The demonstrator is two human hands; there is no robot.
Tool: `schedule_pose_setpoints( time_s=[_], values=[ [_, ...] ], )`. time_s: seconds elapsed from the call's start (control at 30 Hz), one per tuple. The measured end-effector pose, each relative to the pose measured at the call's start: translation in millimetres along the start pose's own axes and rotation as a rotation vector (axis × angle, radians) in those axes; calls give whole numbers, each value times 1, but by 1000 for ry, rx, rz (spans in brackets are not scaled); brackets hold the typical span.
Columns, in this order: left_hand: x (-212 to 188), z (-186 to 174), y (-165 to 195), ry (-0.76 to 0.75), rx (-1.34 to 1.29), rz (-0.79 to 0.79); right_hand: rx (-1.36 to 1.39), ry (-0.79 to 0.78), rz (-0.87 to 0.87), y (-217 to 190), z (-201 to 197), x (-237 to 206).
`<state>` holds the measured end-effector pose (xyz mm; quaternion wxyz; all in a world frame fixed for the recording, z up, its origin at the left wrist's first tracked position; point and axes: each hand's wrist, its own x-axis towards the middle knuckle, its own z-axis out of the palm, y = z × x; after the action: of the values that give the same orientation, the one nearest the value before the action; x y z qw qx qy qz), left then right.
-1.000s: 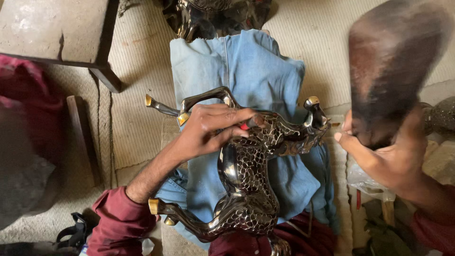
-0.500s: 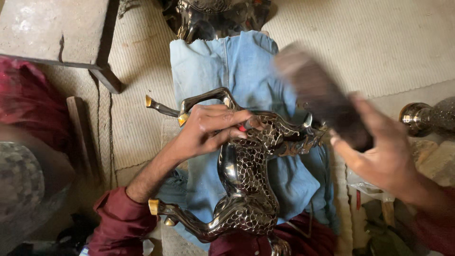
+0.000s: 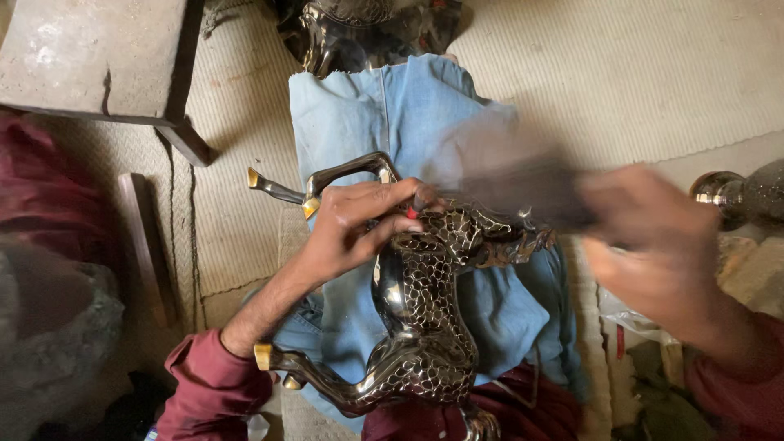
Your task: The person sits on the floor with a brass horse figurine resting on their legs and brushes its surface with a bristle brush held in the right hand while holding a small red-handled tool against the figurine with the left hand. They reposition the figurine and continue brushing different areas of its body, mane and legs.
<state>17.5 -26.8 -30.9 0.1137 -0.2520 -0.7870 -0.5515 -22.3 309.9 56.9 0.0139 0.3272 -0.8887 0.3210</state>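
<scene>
The horse (image 3: 425, 318) under my left hand (image 3: 359, 229) is dark, glossy metal, netted all over with a fine silvery mesh pattern, and its hooves (image 3: 263, 356) are tipped in bright gold. A small red spot (image 3: 412, 213) shows by my fingertips. The cloth (image 3: 384, 122) beneath it is faded light blue, plain. My sleeves (image 3: 214, 390) are maroon. The block (image 3: 523, 192) in my right hand (image 3: 653, 253) is a dark grey-brown blur. The mat (image 3: 621, 73) is pale beige with fine woven ribs. The stool (image 3: 90, 57) is dusty grey. A vase (image 3: 735, 196) at the right edge is dark with silver speckles.
</scene>
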Motion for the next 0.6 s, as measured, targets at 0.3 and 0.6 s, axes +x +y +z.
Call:
schedule_pose_setpoints(
  time_s=[0.3, 0.6],
  values=[
    [-32, -31, 16, 309, -663, -349, 115, 286, 0, -6, 54, -34],
    [-89, -65, 50, 28, -73, -406, 905, 526, 106, -17, 158, -86]
  ],
)
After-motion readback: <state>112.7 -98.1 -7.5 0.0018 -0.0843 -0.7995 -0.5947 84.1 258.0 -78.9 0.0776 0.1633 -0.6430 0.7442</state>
